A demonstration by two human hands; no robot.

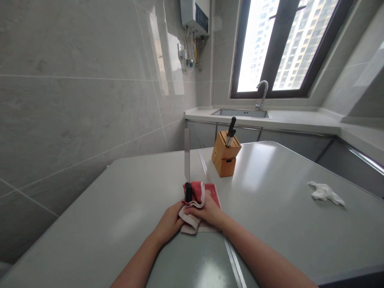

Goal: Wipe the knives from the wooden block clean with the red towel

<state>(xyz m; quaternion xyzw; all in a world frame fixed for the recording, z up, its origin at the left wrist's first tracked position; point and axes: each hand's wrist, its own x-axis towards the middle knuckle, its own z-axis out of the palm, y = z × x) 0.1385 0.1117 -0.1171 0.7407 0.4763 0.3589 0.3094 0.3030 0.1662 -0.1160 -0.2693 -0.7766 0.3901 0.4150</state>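
A kitchen knife (187,160) with a broad blade and a black handle stands upright before me, its blade pointing away and seen nearly edge-on. My left hand (171,221) is closed at the lower end of the handle; its fingertips are partly hidden by the cloth. A red and white towel (213,195) lies bunched and folded against the handle's right side. Gripping the towel is my right hand (210,210), with the thumb across a white fold next to the handle. Part of the towel spreads flat on the table under this hand.
Beyond the hands, a wooden knife block (223,157) with black-handled tools stands on the grey table (135,200). A crumpled white cloth (326,193) lies at the right. Farther back are a counter with a sink (240,113), a faucet (264,94) and a window. A tiled wall borders the left.
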